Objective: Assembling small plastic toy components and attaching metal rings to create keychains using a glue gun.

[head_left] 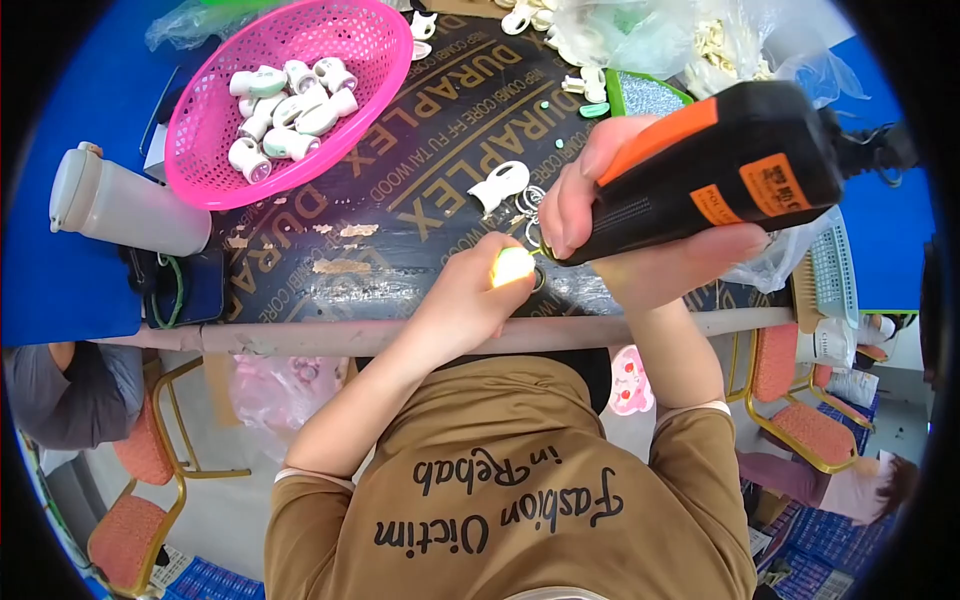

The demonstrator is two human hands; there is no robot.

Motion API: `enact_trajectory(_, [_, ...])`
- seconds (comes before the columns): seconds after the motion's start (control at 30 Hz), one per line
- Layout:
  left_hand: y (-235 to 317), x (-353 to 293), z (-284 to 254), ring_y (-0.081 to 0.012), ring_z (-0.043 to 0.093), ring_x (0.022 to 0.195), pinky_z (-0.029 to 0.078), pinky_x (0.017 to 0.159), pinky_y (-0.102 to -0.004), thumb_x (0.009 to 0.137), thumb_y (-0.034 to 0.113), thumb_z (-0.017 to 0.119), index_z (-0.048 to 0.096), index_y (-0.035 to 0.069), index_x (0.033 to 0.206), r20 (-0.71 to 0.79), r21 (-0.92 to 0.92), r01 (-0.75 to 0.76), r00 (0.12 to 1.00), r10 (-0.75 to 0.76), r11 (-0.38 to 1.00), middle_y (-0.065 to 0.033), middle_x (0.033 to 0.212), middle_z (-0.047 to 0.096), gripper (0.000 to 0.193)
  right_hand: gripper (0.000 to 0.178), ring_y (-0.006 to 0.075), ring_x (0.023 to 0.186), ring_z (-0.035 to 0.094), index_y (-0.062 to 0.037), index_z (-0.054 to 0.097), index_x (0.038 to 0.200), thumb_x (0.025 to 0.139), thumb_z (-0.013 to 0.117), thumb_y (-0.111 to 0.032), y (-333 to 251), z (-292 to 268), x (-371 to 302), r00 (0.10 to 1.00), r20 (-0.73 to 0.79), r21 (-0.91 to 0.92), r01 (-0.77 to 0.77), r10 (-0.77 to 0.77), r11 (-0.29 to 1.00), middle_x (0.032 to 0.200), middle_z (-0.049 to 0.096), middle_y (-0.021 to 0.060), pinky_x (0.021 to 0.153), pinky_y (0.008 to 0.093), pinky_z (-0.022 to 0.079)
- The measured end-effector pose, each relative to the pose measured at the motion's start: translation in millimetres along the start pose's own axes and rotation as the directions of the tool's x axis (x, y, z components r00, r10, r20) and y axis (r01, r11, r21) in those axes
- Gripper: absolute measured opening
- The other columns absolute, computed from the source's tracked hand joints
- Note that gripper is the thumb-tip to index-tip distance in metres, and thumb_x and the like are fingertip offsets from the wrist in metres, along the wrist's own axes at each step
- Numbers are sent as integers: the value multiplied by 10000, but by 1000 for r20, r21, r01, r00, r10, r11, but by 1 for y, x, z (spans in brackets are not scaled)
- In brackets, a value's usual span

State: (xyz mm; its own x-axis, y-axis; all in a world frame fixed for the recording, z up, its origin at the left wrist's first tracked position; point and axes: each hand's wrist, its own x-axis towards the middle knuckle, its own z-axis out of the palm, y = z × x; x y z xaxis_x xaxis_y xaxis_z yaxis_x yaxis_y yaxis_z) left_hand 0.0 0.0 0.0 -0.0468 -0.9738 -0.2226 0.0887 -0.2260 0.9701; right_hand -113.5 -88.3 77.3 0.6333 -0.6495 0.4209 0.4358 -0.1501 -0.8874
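Note:
My right hand (pixel 577 205) is wrapped around a black and orange electric screwdriver (pixel 720 170), a cord leaving its far end. Its tip points down-left at a small white plastic part (pixel 513 266), which glows brightly under a light. That part is pinched in my left hand (pixel 465 295), just above the table's near edge; its details are washed out. Just beyond my hands lies a white plastic piece (pixel 500 186) with a looped end. Several thin metal rings (pixel 531 199) lie beside it, partly hidden by my right fingers.
A pink mesh basket (pixel 385 60) at the far left holds several white parts. Left of it stands a white tumbler (pixel 125 205). Green tray (pixel 618 95), plastic bags (pixel 635 35) and loose parts lie far back. At right sit a blue basket (pixel 835 260) and a brush (pixel 805 285).

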Motion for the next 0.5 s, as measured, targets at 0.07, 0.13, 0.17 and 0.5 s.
enact_trajectory(0.07, [-1, 2, -2, -86, 482, 443, 374, 419, -250, 818, 150, 582, 505, -13, 975, 14, 21, 63, 998, -64, 998, -42, 620, 540, 239, 944, 149, 428, 476, -6, 470, 865, 546, 427, -893, -2, 13, -1, 978, -208, -16, -19, 16, 1000, 536, 495, 62, 404, 261, 399])
enact_trajectory(0.13, [3, 0, -1, -85, 480, 439, 374, 414, -251, 818, 144, 580, 506, -13, 968, 24, 22, 62, 998, -63, 998, -41, 619, 539, 230, 937, 150, 429, 479, -4, 471, 868, 555, 430, -887, -3, 12, 0, 981, -194, 46, -7, 16, 999, 534, 495, 64, 406, 261, 403])
enact_trajectory(0.17, [4, -1, -1, -85, 478, 435, 373, 409, -251, 817, 139, 578, 508, -13, 962, 29, 27, 71, 997, -72, 997, -40, 618, 538, 221, 931, 151, 431, 482, -2, 472, 870, 564, 433, -881, -3, 10, 0, 983, -183, 117, 0, 21, 993, 532, 496, 66, 408, 262, 407])
enact_trajectory(0.5, [3, -1, 1, -87, 483, 430, 369, 392, -243, 814, 125, 577, 511, 3, 968, -33, -38, 58, 998, -60, 998, -31, 608, 537, 207, 937, 149, 413, 473, -3, 472, 833, 548, 418, -895, -5, 13, 3, 984, -176, 49, -19, 27, 999, 510, 490, 71, 409, 260, 417])
